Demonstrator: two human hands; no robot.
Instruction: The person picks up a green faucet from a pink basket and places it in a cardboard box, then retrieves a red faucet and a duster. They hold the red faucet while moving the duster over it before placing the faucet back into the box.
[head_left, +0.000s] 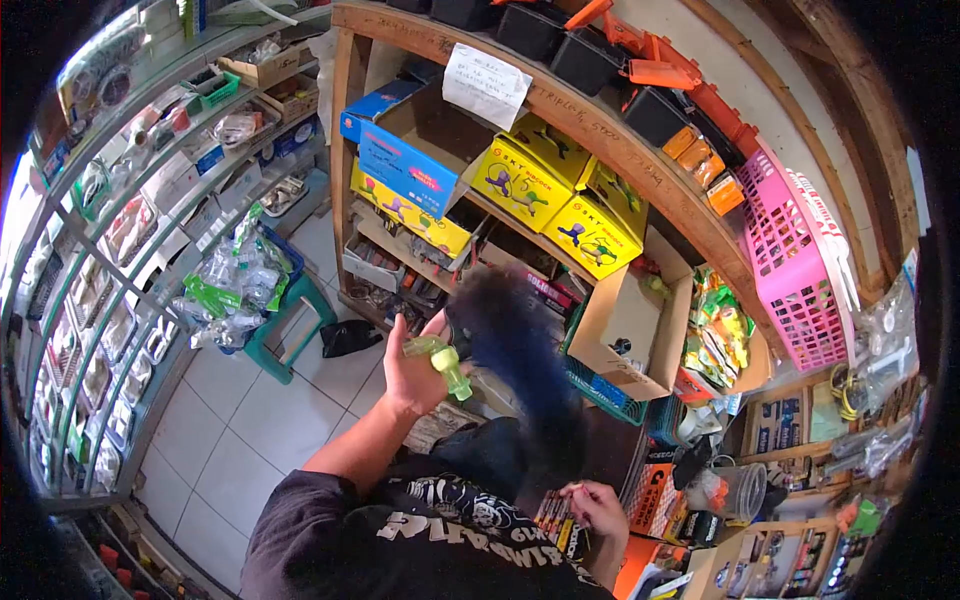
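Note:
My left hand (pixel 408 378) is raised at the middle with its palm turned inward. It holds a translucent yellow-green plastic piece (pixel 443 368), shaped somewhat like a small tap. Just right of it is a dark blue, motion-smeared shape (pixel 515 350) that I cannot identify. Low on the right, my right hand (pixel 600 510) has its fingers pinched together near my shirt; anything between them is too small to make out. Small orange-and-black packages (pixel 556 525) lie beside that hand.
A wooden shelf holds yellow tap boxes (pixel 596 235), a blue box (pixel 405 165) and an open brown carton (pixel 630 330). A pink basket (pixel 800 265) stands at the right. On the left, a green stool (pixel 285 340) carries bagged goods (pixel 240 275) by metal racks. Black bins (pixel 590 65) sit overhead.

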